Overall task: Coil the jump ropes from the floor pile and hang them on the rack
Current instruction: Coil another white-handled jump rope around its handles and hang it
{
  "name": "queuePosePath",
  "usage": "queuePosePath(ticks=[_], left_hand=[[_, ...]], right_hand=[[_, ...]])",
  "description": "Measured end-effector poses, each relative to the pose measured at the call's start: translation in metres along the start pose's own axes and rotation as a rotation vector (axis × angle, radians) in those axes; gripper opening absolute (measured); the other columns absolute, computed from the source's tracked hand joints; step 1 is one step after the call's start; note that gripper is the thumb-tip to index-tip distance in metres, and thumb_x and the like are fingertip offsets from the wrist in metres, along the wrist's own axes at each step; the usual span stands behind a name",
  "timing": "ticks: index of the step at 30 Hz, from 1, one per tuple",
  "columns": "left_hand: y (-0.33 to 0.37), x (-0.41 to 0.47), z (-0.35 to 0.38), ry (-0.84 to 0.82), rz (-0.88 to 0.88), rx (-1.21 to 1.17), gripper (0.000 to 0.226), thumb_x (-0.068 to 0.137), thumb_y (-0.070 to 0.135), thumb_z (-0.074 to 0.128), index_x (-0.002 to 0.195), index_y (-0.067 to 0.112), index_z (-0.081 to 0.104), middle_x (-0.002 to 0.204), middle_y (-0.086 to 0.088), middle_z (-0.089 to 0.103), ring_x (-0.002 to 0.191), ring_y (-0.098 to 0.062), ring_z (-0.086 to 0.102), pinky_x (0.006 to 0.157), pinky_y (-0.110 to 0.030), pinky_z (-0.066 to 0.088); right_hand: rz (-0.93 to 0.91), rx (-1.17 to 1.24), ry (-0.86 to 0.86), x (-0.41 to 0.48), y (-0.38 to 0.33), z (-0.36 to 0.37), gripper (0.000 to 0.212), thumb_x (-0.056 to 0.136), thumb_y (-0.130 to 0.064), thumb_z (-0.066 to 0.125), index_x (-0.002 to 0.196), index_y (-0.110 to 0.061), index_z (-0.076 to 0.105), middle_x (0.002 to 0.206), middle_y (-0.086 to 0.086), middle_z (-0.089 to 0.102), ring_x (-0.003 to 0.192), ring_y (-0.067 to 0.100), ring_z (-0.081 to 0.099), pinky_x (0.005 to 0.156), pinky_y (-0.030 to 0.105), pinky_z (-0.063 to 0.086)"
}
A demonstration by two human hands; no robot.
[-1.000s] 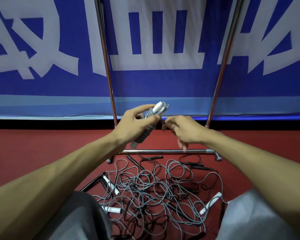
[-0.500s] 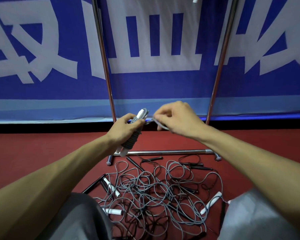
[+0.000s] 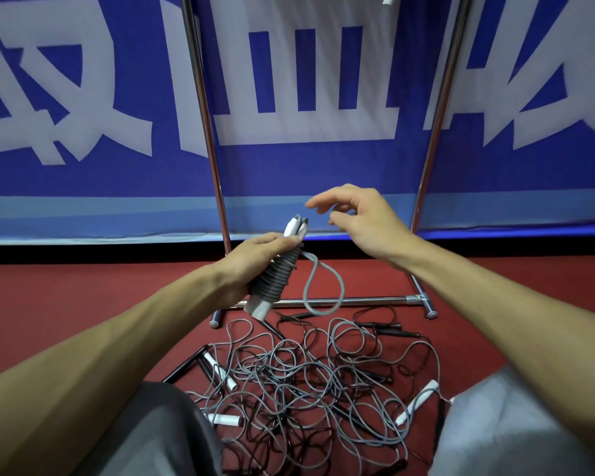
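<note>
My left hand [image 3: 255,257] grips a coiled grey jump rope [image 3: 277,274], its cord wound tightly round the white handles. A loose loop of cord [image 3: 323,286] hangs from the top of the bundle. My right hand [image 3: 358,218] hovers just right of and above the bundle, fingers relaxed and apart, holding nothing. On the red floor below lies a tangled pile of grey and black jump ropes [image 3: 306,383] with white handles [image 3: 416,403]. The chrome rack [image 3: 213,166] stands behind the pile, its base bar [image 3: 358,300] near the floor.
A blue banner with white characters [image 3: 306,97] covers the wall behind the rack. The rack's right upright [image 3: 437,132] rises at a slant. A white handle end [image 3: 389,0] hangs at the top edge. My knees [image 3: 516,424] flank the pile.
My right hand has let go of the cord and lifted away to the upper right. A loop now hangs free from the bundle. My left hand has lowered the bundle slightly.
</note>
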State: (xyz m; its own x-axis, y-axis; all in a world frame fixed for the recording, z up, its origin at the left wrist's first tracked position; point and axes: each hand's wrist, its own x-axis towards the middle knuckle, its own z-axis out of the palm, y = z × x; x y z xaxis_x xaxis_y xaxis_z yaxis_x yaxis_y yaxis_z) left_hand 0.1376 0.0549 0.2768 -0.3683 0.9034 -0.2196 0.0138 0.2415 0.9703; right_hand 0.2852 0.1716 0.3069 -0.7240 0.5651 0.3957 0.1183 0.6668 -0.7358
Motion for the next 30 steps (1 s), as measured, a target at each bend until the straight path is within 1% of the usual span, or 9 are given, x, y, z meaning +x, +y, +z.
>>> queuePosePath(ticks=[5,10,13,16,19,21,25,28,30], left_hand=[[0.003,0.001,-0.007,0.019,-0.068,-0.044,0.023,0.093,0.038,0.06,0.101,0.017,0.065,0.072,-0.002,0.058,0.056,-0.013,0.053,0.052,-0.026,0.047],[0.0,0.001,-0.014,-0.033,-0.076,-0.021,0.045,0.094,0.044,0.055,0.121,0.01,0.066,0.101,-0.012,0.06,0.074,-0.015,0.054,0.06,-0.025,0.045],[-0.002,0.0,-0.016,-0.065,-0.086,-0.04,0.042,0.095,0.041,0.054,0.118,0.008,0.068,0.117,-0.014,0.068,0.095,-0.023,0.056,0.078,-0.031,0.044],[-0.002,-0.002,-0.011,-0.109,-0.08,-0.031,0.023,0.089,0.032,0.06,0.094,0.011,0.067,0.077,-0.008,0.063,0.065,-0.017,0.055,0.057,-0.026,0.047],[0.0,-0.003,-0.007,-0.099,-0.089,-0.023,0.021,0.09,0.026,0.054,0.077,0.011,0.062,0.069,-0.005,0.056,0.058,-0.016,0.052,0.055,-0.027,0.046],[0.001,-0.003,-0.004,-0.118,-0.081,-0.025,0.029,0.092,0.026,0.053,0.068,0.015,0.066,0.069,-0.004,0.056,0.06,-0.015,0.053,0.057,-0.027,0.046],[0.004,-0.004,0.008,-0.143,-0.093,-0.094,0.032,0.094,0.041,0.053,0.087,0.012,0.065,0.068,-0.003,0.059,0.062,-0.015,0.055,0.059,-0.028,0.047],[0.007,-0.002,0.01,-0.133,-0.105,-0.133,0.035,0.093,0.045,0.054,0.091,0.011,0.061,0.068,-0.005,0.057,0.06,-0.016,0.053,0.059,-0.028,0.046],[0.008,-0.001,0.008,-0.118,-0.112,-0.164,0.036,0.093,0.047,0.054,0.091,0.012,0.06,0.067,-0.005,0.057,0.058,-0.017,0.052,0.058,-0.028,0.046]], right_hand=[[-0.091,-0.234,-0.266,-0.004,0.0,-0.015,0.056,0.08,0.01,0.057,0.116,-0.032,0.064,0.102,-0.001,0.055,0.081,0.006,0.053,0.071,0.007,0.04],[-0.221,-0.282,-0.473,-0.008,-0.015,-0.006,0.056,0.068,-0.016,0.086,0.118,-0.033,0.067,0.096,-0.003,0.051,0.076,-0.006,0.046,0.07,0.007,0.037],[-0.232,-0.256,-0.465,-0.008,-0.02,0.003,0.039,0.065,-0.021,0.087,0.101,-0.026,0.075,0.101,-0.005,0.056,0.087,-0.003,0.052,0.072,0.007,0.036],[-0.184,-0.067,-0.425,-0.007,-0.022,0.005,0.027,0.068,-0.01,0.085,0.089,-0.014,0.069,0.104,0.003,0.067,0.098,0.015,0.063,0.086,0.021,0.047],[-0.119,0.222,-0.397,-0.009,-0.025,0.005,0.024,0.076,0.003,0.076,0.09,-0.006,0.058,0.093,0.017,0.072,0.086,0.023,0.07,0.09,0.035,0.054],[-0.098,0.305,-0.361,-0.011,-0.027,0.007,0.025,0.081,0.002,0.072,0.098,-0.013,0.061,0.082,0.017,0.071,0.072,0.02,0.065,0.08,0.038,0.055],[-0.053,0.438,-0.215,-0.009,-0.027,0.007,0.031,0.089,-0.009,0.063,0.118,-0.019,0.061,0.072,0.01,0.064,0.061,0.011,0.054,0.06,0.024,0.045],[-0.002,0.554,-0.105,-0.005,-0.026,0.004,0.025,0.082,-0.032,0.06,0.096,-0.014,0.07,0.092,0.032,0.064,0.064,0.024,0.049,0.055,0.023,0.045],[0.048,0.625,-0.03,-0.002,-0.023,0.003,0.021,0.086,-0.03,0.058,0.087,-0.013,0.071,0.095,0.032,0.064,0.055,0.021,0.038,0.053,0.025,0.04]])
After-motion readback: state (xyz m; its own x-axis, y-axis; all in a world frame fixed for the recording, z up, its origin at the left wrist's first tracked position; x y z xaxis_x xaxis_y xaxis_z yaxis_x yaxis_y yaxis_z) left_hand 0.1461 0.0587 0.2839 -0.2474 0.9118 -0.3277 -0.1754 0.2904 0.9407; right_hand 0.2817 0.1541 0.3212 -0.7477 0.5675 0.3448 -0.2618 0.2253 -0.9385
